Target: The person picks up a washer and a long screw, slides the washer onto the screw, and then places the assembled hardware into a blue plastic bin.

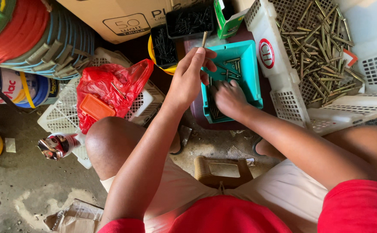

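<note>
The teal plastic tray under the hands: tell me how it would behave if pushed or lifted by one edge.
The teal plastic tray looks thin-walled and light, so it would probably slide easily. The loose screws inside would likely shift and rattle toward the low side. The right hand reaching into it may steady it; the left hand holds one screw.

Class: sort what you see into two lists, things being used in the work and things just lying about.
In use:
left hand holding up a brass-coloured screw
right hand inside the teal plastic tray
white plastic basket of long screws

Lying about:
red plastic bag
brown cardboard box
crumpled foil packet
</note>
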